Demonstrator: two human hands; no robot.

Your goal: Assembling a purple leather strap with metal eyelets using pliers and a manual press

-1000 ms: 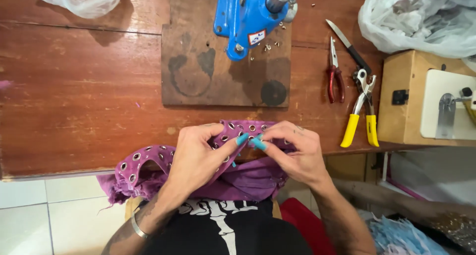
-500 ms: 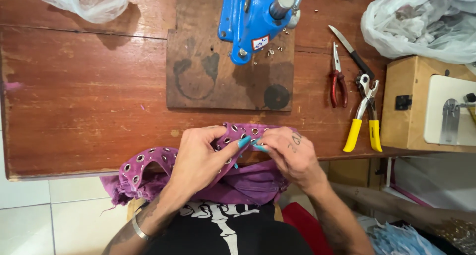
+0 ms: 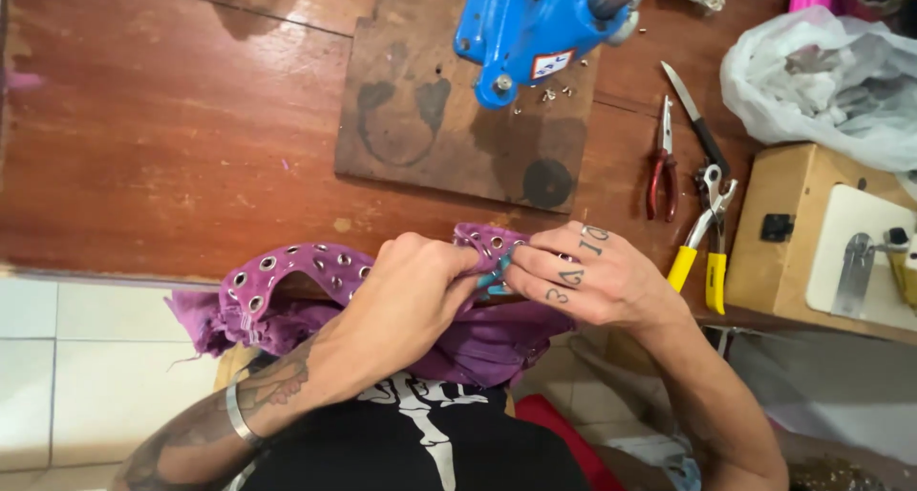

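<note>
Both hands sit a little lower and further right than 0.5 s ago, while the blue press now crowds the top edge; the grip on the cloth looks unchanged.

Left hand point(image 3: 406, 295) is curled into a narrow pinch on the purple eyeleted fabric point(image 3: 287, 286), which trails out to its left over the table edge and bunches beneath both wrists toward the lap. Right hand point(image 3: 583, 281) meets it fingertip to fingertip, closed on the same studded strip, the teal nails touching at the join. Judging from this, the work goes best with the strip kept taut and flat between the 2 pinches, so each eyelet stays visible and the loose folds below do not drag it.

Above the left hand lies bare wooden table point(image 3: 172, 138). Above and between the hands sits a dark wooden board point(image 3: 420, 118) carrying the blue press point(image 3: 525, 23), with small metal bits scattered at its foot. Up and right of the right hand lie red-handled pliers point(image 3: 661, 171) and yellow-handled pliers point(image 3: 702, 257), well apart from it. Further right stands a pale wooden box point(image 3: 793, 224), a white plastic bag point(image 3: 821, 80) behind it. Nothing blocks the hands; only the hanging cloth could snag.
</note>
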